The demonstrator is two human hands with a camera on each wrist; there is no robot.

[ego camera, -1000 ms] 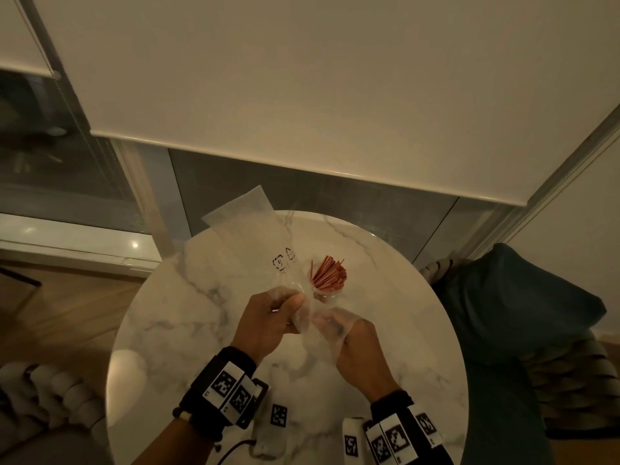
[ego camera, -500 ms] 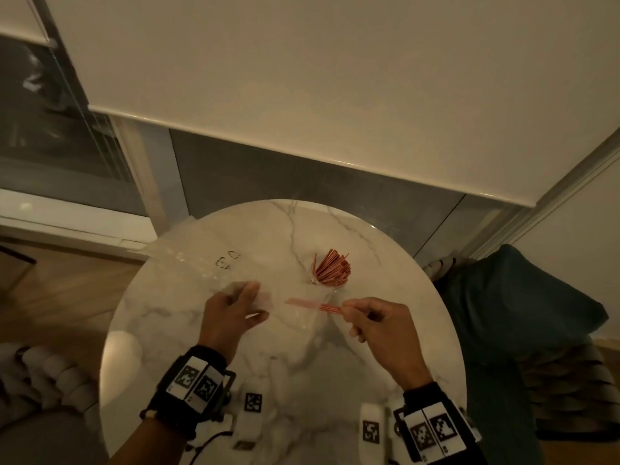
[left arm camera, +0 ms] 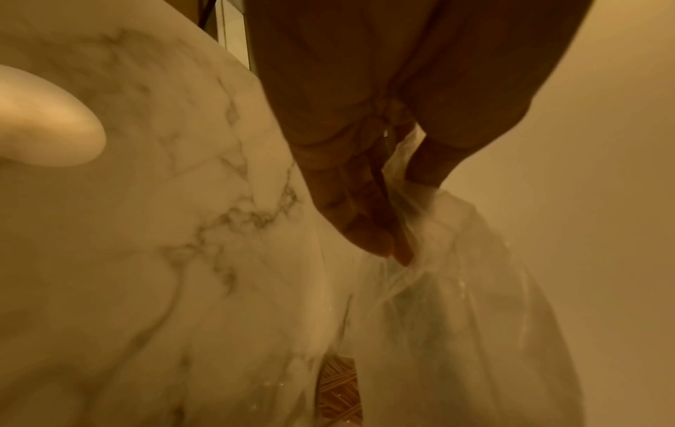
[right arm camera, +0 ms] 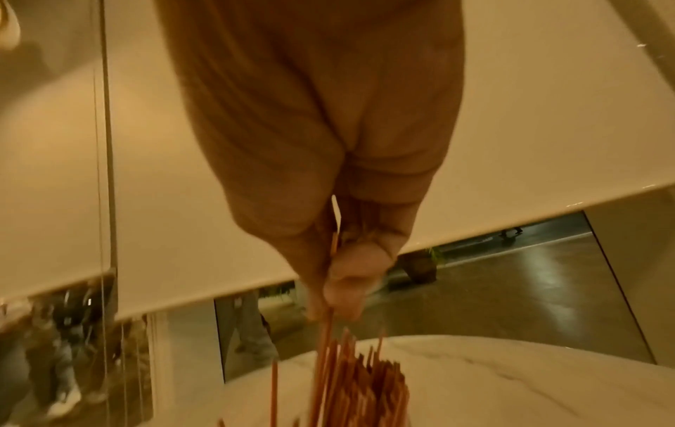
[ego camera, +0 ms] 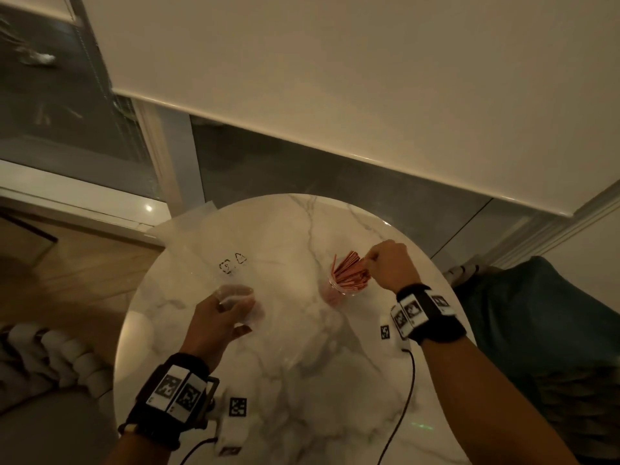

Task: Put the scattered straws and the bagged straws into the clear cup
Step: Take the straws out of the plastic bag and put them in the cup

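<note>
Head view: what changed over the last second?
The right hand came off the clear plastic bag, drew out a few orange straws, and carried them away from the body to the clear cup, where its fingers pinch them among the straws already standing there. The left hand kept the bag, shifting left. The cup stayed put on the marble table.

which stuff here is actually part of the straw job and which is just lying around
Part of the job:
- clear cup on the marble table
- red straws standing in it
- right hand, pinching a straw at the cup
- left hand, holding the clear plastic bag

Just lying about:
- roller blind
- dark cushion
</note>
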